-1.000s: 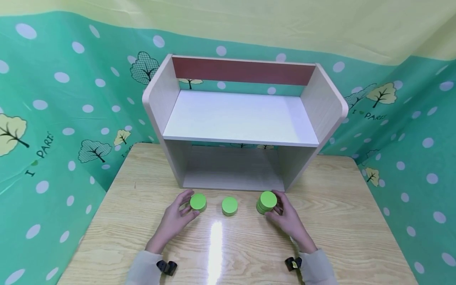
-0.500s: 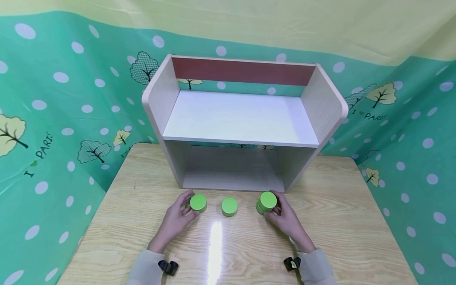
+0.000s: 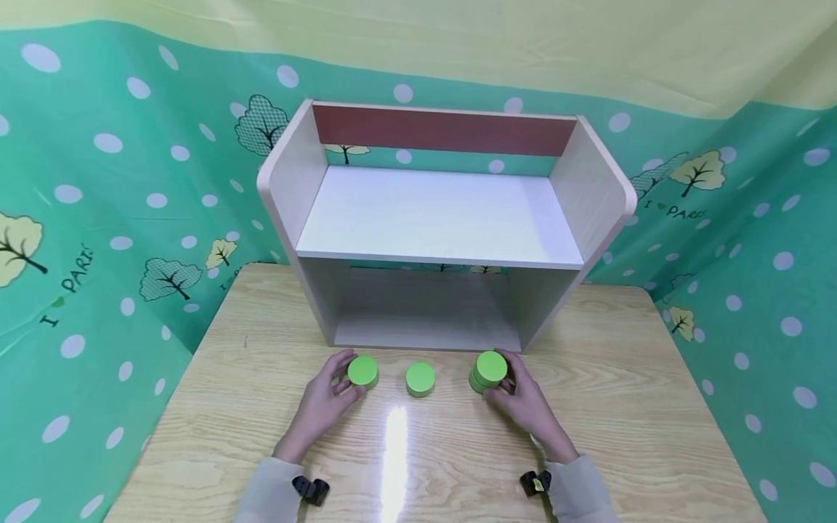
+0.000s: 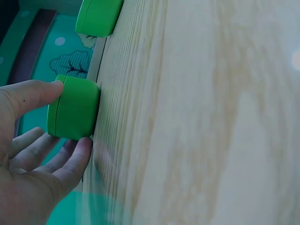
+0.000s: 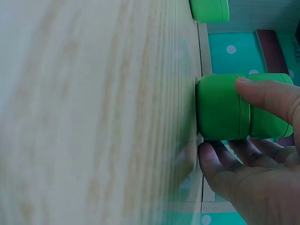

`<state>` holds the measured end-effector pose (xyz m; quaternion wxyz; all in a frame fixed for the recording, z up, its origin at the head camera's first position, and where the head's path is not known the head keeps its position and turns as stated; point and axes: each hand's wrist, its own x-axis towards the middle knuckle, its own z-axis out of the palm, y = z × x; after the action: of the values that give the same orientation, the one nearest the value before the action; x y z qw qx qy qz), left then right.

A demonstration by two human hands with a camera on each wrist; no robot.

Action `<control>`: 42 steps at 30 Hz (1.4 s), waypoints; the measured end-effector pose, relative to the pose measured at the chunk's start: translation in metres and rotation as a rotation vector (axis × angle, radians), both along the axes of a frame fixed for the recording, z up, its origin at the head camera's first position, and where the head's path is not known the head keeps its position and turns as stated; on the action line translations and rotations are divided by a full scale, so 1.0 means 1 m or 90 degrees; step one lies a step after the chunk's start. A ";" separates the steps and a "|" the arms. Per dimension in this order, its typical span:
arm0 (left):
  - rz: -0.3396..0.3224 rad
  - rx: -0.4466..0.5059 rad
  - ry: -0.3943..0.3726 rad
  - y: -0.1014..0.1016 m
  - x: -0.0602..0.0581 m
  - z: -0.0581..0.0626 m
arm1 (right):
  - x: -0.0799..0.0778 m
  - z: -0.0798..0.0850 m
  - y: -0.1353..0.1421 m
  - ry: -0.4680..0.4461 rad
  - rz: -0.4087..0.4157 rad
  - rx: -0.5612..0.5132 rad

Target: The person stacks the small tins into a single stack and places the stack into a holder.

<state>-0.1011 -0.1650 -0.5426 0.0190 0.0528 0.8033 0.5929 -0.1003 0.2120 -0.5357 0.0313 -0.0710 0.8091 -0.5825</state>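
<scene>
Four round green lidded containers before a two-tier shelf unit point(image 3: 438, 218). The left container point(image 3: 362, 371) stands on the wood-grain table point(image 3: 654, 407), near the unit's front edge. The left hand point(image 3: 320, 401) is partly open and grasps it lightly, thumb at the lid's edge, fingers bent along the opposite side. The middle container point(image 3: 421, 379) stands alone, well apart from both hands. At right, the upper container point(image 3: 491, 367) rests on the lower container point(image 5: 218, 108); the right hand point(image 3: 526, 403), likewise curved, grasps this stack, its thumb on the lower container near the lid seam. The containers' contents are hidden beneath the lids. In each wrist view another container is cut off by the upper edge, and the far fingers are partly hidden. Both sleeves point(image 3: 269, 490) run out at the bottom of the head view.
</scene>
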 end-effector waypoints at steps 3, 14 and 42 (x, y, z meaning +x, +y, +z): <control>0.004 0.004 -0.004 0.001 0.000 0.002 | 0.000 0.000 0.001 -0.004 0.000 0.006; 0.007 0.025 -0.001 0.001 0.001 0.002 | 0.000 0.002 0.002 0.001 -0.001 0.021; -0.006 0.024 0.040 0.003 0.003 0.011 | -0.001 -0.002 0.004 -0.022 -0.001 0.035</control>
<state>-0.0986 -0.1618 -0.5314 -0.0043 0.0753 0.7918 0.6062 -0.1011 0.2156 -0.5382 0.0468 -0.0592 0.8241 -0.5614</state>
